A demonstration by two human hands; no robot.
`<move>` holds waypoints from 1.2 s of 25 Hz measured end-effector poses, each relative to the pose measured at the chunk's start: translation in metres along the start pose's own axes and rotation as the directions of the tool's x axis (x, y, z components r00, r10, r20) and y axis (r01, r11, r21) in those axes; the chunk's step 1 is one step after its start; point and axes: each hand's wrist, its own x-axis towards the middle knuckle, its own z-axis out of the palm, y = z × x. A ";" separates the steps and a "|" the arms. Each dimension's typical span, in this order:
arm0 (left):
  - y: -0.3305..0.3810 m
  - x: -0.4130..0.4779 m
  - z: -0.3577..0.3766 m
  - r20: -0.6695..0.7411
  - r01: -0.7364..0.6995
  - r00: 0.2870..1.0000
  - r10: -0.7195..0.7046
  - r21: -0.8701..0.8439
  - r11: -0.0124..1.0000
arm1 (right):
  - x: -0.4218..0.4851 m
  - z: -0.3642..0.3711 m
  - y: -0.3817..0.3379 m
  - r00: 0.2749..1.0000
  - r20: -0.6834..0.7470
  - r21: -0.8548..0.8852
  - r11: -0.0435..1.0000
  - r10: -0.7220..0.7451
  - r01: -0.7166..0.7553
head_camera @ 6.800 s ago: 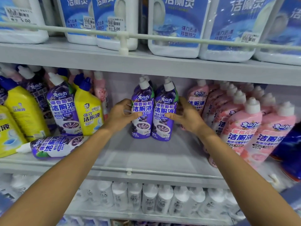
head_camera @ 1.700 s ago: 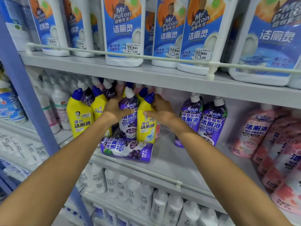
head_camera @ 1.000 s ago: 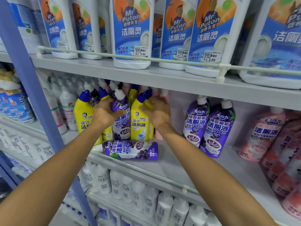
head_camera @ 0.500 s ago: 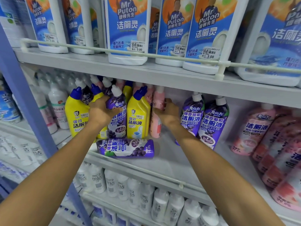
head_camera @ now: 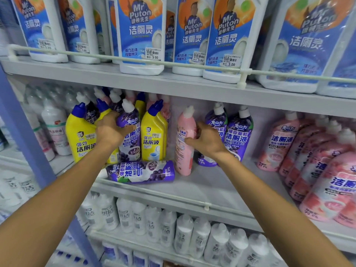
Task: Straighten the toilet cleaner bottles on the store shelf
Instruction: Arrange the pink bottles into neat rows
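Left hand (head_camera: pixel 112 130) gripping purple bottle (head_camera: pixel 129 135), right hand (head_camera: pixel 207 140) clasping pink bottle (head_camera: pixel 184 139), "Mr Puton" jugs (head_camera: pixel 141 35) above priced 5.00

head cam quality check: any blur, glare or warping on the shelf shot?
Head view: centre sharp, the lying purple bottle's label readable; the pink bottles at right and the white bottles at left are smeared. Wide-angle bend curves the pale guard rail. Soft even light, mild sheen on the big blue-labelled jugs.

pink bottle (head_camera: pixel 185 143): glossy plastic | shelf (head_camera: pixel 212 187): matt grey | rail (head_camera: pixel 115 58): smooth plastic
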 end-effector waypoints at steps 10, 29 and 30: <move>0.008 0.024 -0.019 -0.021 -0.165 0.986 0.165 -0.029 0.986 | -0.019 -0.011 -0.005 0.997 0.061 0.004 0.999 0.043 -0.043; 0.084 -0.026 -0.013 -0.026 -0.466 0.883 0.469 0.070 0.882 | -0.061 -0.053 0.018 0.997 0.065 0.055 0.997 0.048 -0.051; 0.098 -0.023 -0.006 0.040 -0.459 0.888 0.458 0.015 0.888 | -0.065 -0.057 0.022 0.997 0.060 0.050 0.998 0.046 -0.049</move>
